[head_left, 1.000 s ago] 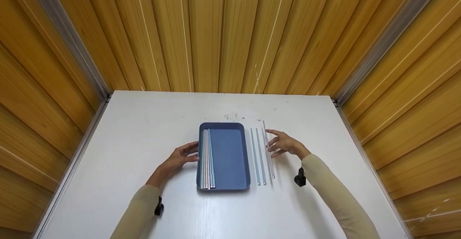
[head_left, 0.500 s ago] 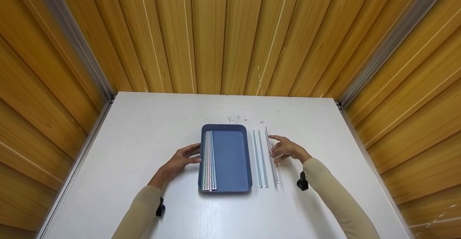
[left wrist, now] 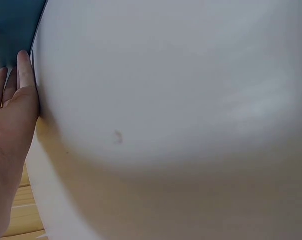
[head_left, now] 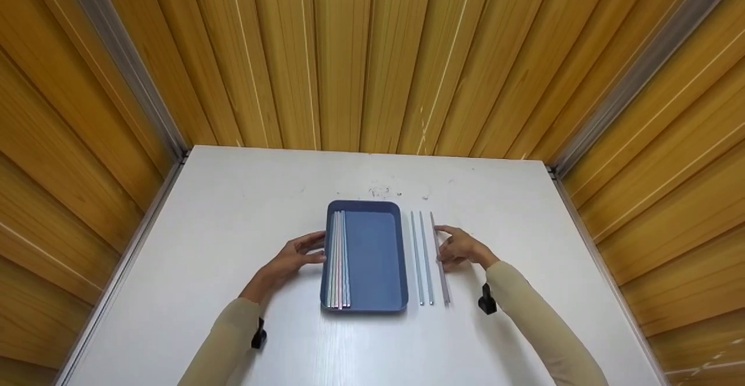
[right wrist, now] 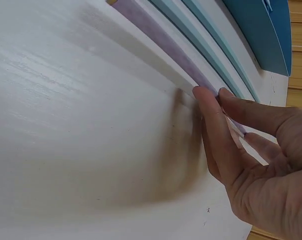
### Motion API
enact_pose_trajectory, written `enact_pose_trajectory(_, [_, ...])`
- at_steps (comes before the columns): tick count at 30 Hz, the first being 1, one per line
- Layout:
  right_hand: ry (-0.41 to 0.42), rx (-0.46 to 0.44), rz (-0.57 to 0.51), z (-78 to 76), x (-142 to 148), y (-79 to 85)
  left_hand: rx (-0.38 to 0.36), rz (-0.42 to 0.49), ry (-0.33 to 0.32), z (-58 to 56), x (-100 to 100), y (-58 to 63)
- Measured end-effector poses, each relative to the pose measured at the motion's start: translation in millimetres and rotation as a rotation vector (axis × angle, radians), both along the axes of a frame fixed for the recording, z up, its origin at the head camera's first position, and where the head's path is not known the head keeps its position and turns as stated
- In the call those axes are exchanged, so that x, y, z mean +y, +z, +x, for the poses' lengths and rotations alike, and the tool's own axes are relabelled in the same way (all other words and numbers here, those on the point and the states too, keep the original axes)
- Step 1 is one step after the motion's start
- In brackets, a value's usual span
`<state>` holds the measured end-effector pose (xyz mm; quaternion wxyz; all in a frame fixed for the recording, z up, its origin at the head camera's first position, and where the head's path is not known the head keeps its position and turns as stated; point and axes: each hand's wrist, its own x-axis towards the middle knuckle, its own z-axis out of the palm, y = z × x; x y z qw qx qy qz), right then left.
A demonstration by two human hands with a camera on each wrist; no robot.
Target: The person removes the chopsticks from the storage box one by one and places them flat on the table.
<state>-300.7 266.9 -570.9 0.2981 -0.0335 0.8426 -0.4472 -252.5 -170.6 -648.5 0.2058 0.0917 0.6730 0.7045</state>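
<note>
In the head view, my right hand point(head_left: 463, 247) pinches a purple chopstick point(head_left: 446, 293) between thumb and fingers. The right wrist view shows this chopstick point(right wrist: 156, 40) running away from the fingertips, its shadow beside it on the table. Two light-blue chopsticks point(head_left: 427, 264) lie parallel, just left of it. My left hand point(head_left: 291, 261) rests against the left side of a blue tray point(head_left: 375, 258), fingers straight along its outer wall. Several pastel chopsticks point(head_left: 339, 258) lie lengthwise along the tray's left inside. The left wrist view catches the fingers point(left wrist: 24, 70) touching the tray wall point(left wrist: 18, 30).
The white table point(head_left: 256, 194) carries small dark marks point(head_left: 379, 191) behind the tray. Wood-patterned panels point(head_left: 337, 60) enclose it at the back and both sides, with grey metal posts point(head_left: 125, 54) at the corners.
The right hand has brought the purple chopstick down and nearer, level with the two light-blue ones, and its fingers have drawn in. The left hand stays at the tray; the head view shifts slightly.
</note>
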Motion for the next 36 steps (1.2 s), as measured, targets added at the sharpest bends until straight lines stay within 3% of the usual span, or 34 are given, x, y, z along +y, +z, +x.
enact_pose_trajectory(12, [-0.008,0.070,0.054,2.3,-6,-7.8,0.021,-0.020,0.001,0.4,0,1.5])
enact_pose_trajectory(21, [-0.020,0.053,-0.008,6.7,1,-8.4,0.000,-0.006,0.008,1.5,2,0.1])
enact_pose_trajectory(36, [-0.124,0.093,-0.045,-4.4,-4,19.0,-0.024,-0.020,0.034,3.7,3,2.0])
